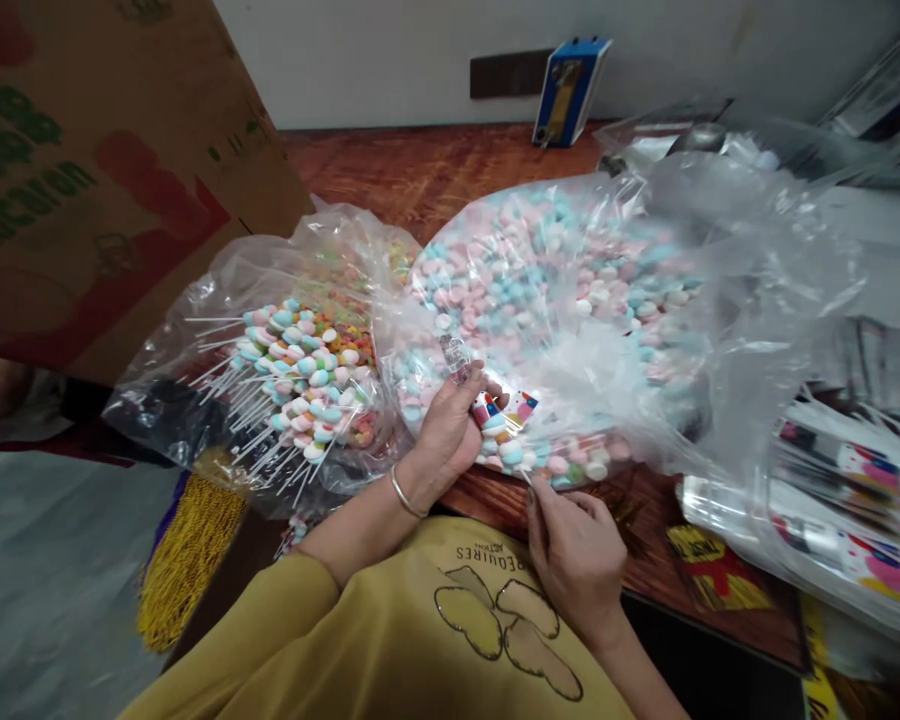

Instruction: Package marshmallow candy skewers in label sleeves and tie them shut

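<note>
My left hand [454, 420], with a bangle on its wrist, is closed on a small clear plastic wrapper [523, 407] printed in bright colours. Just below that wrapper, a candy stick [504, 450] carries pastel marshmallow pieces. Its thin white end is pinched between the thumb and finger of my right hand [574, 540]. Whether the candy's tip is inside the wrapper I cannot tell. Behind both hands lies a large clear bag [480, 260] full of pink, blue and white marshmallows. To the left, many finished candy sticks [300, 375] are piled on another clear bag [345, 240] of orange and green sweets.
A printed cardboard box [142, 190] stands at the left. Stacked printed wrappers [840, 540] lie at the right, near a gold packet [716, 570] on the wooden table [390, 165]. A blue and white device [572, 92] stands by the wall; yellow fringe [187, 560] hangs at lower left.
</note>
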### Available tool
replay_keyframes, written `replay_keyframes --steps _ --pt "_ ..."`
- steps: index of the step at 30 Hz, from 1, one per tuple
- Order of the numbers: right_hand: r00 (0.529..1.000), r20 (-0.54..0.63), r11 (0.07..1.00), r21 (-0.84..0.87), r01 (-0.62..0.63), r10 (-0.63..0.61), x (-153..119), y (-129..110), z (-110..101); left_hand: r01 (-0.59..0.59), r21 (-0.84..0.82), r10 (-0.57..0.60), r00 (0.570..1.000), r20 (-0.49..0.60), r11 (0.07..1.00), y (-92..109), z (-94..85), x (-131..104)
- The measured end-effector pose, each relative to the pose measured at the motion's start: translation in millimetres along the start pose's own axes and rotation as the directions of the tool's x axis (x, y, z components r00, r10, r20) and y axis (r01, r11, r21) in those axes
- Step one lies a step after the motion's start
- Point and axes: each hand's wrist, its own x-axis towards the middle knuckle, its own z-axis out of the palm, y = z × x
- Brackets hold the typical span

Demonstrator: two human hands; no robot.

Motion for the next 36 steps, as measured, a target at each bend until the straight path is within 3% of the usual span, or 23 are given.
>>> replay_keyframes --steps 2,3,5,6,7,8,9,10,11,13,14,16,18,22,24,26,28,31,34,36 --pt "0.976 0.097 0.950 0.226 -0.214 0.196 0 -5 -1 0.036 -0.038 -0.034 0.998 0.061 0.999 0 -0.9 -1" --pt "0.926 0.200 0.847 0.378 -0.374 0.320 1 -8 -2 0.065 -0.059 -0.059 0.993 0.103 0.996 0 -1.5 -1" --pt "0.758 0.455 0.464 0.603 -0.649 0.468 2 -16 -1 0.128 -0.086 -0.111 0.976 0.185 0.988 0 -3.0 -1" --pt "0.681 0.557 0.258 0.652 -0.713 0.476 3 -19 0 0.154 -0.095 -0.131 0.967 0.218 0.983 0 -3.6 -1" --pt "0.633 0.621 0.099 0.674 -0.733 0.462 5 -21 1 0.174 -0.101 -0.146 0.960 0.239 0.980 -2 -4.0 -1" --pt "0.615 0.647 0.010 0.685 -0.728 0.451 6 -23 3 0.188 -0.104 -0.157 0.955 0.250 0.977 -4 -4.0 -2" --pt "0.617 0.643 0.003 0.691 -0.723 0.455 7 -23 5 0.196 -0.102 -0.166 0.954 0.249 0.975 -6 -3.7 -3" --pt "0.636 0.604 0.079 0.692 -0.717 0.480 8 -22 7 0.197 -0.097 -0.170 0.956 0.239 0.976 -9 -3.2 -5" --pt "0.677 0.523 0.228 0.678 -0.698 0.518 9 -20 9 0.197 -0.088 -0.174 0.959 0.224 0.976 -13 -2.4 -7" --pt "0.801 0.279 0.608 0.534 -0.588 0.530 9 -13 12 0.205 -0.052 -0.191 0.962 0.194 0.977 -18 -1.0 -12" --pt "0.860 0.172 0.754 0.420 -0.505 0.481 8 -9 12 0.212 -0.029 -0.203 0.961 0.186 0.977 -20 -0.6 -14" --pt "0.926 0.076 0.887 0.266 -0.377 0.370 6 -2 10 0.215 0.010 -0.214 0.961 0.178 0.976 -18 -0.3 -14" --pt "0.929 0.118 0.891 0.264 -0.370 0.351 4 2 7 0.184 0.011 -0.183 0.967 0.174 0.983 -13 -0.4 -10" --pt "0.859 0.270 0.772 0.379 -0.510 0.435 0 2 2 0.114 -0.042 -0.104 0.976 0.190 0.993 0 1.5 4" --pt "0.851 0.287 0.754 0.397 -0.524 0.440 0 0 0 0.106 -0.042 -0.097 0.978 0.185 0.993 2 4.4 9" --pt "0.904 0.193 0.845 0.325 -0.425 0.381 2 0 0 0.110 -0.049 -0.101 0.981 0.163 0.993 0 8.4 12" --pt "0.973 0.063 0.964 0.141 -0.228 0.221 5 2 0 0.124 -0.070 -0.114 0.984 0.135 0.990 -2 12.6 12" --pt "1.000 0.007 0.994 -0.107 0.026 -0.026 6 6 1 0.146 -0.090 -0.138 0.986 0.093 0.985 -3 17.8 11" --pt "0.997 0.005 0.987 -0.145 0.073 -0.073 6 7 1 0.151 -0.093 -0.144 0.987 0.074 0.984 -1 21.1 9" --pt "1.000 -0.011 0.996 -0.085 -0.003 0.002 5 5 0 0.152 -0.097 -0.145 0.987 0.068 0.984 -1 22.2 7"
